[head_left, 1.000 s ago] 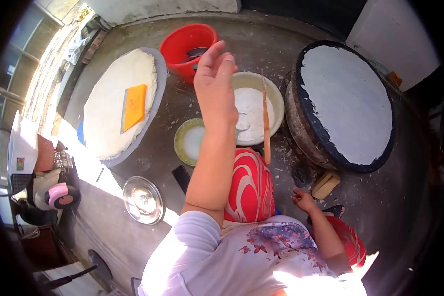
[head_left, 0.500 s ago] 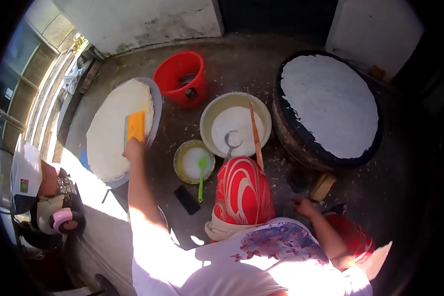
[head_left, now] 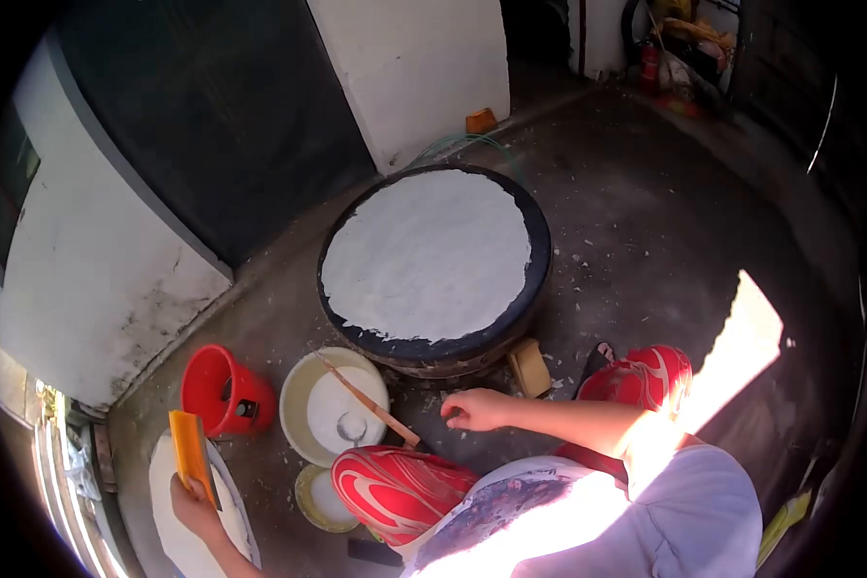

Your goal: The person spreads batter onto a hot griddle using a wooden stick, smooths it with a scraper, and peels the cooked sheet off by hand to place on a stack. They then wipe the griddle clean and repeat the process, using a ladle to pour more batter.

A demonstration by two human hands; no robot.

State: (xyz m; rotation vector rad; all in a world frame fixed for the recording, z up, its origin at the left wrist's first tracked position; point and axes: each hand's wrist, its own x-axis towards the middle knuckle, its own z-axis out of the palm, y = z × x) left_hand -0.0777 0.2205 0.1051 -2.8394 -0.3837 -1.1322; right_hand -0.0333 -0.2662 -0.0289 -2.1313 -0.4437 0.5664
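At the lower left, my left hand (head_left: 195, 505) is closed round a yellow scraper (head_left: 191, 451), held up over the round board of flat white sheets (head_left: 178, 515). My right hand (head_left: 474, 410) is in front of the big round griddle (head_left: 539, 231), its fingers loosely bent and apart, with nothing visible in them. A thin white layer of batter (head_left: 424, 255) covers most of the griddle's top, leaving a dark rim. Left of my right hand is a basin (head_left: 297, 438) of white batter, with a ladle (head_left: 354, 427) in it and a wooden stick (head_left: 366, 400) across it.
A red bucket (head_left: 202, 390) stands left of the basin. A smaller bowl (head_left: 310, 509) with white liquid sits by my knee, partly hidden. At the griddle's base lies a yellow block (head_left: 530, 369). Walls and a dark doorway (head_left: 212, 116) rise behind.
My view has swung right, bringing the griddle to the middle. The scraper, still in my left hand, has lifted off the white sheet. My right hand has come forward towards the griddle.
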